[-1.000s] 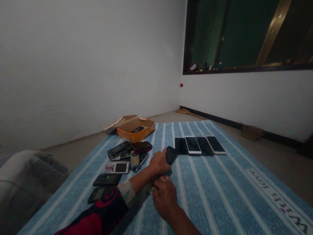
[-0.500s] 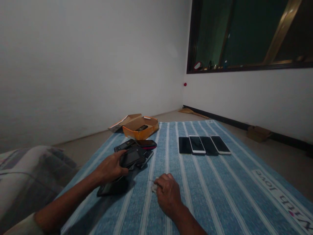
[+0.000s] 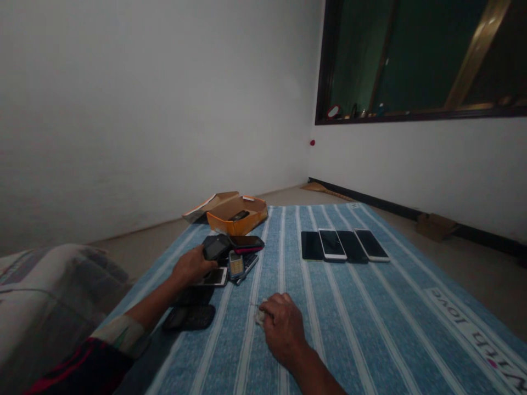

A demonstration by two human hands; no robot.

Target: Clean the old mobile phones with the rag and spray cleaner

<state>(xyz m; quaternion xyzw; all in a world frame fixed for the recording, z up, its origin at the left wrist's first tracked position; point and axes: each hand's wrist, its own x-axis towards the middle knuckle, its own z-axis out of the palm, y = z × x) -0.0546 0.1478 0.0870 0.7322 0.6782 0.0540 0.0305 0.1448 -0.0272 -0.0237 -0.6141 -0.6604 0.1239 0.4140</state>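
Note:
My left hand (image 3: 191,267) reaches out over a cluster of old phones (image 3: 230,260) on the blue striped mat (image 3: 370,307) and is closed on a black phone (image 3: 214,247) held at the far side of the pile. My right hand (image 3: 282,328) rests on the mat near the middle, fingers curled round a small white wad (image 3: 259,316). A row of several smartphones (image 3: 343,244) lies flat further out on the mat, apart from both hands.
An open orange cardboard box (image 3: 234,215) with a phone inside stands at the mat's far left corner. Two dark phones (image 3: 189,310) lie by my left forearm. A grey bundle (image 3: 53,307) sits at left. White walls and a dark window (image 3: 420,55) enclose the corner.
My left hand carried the black phone from near the smartphone row leftward to the pile of old phones. My right hand stayed on the mat with the white wad.

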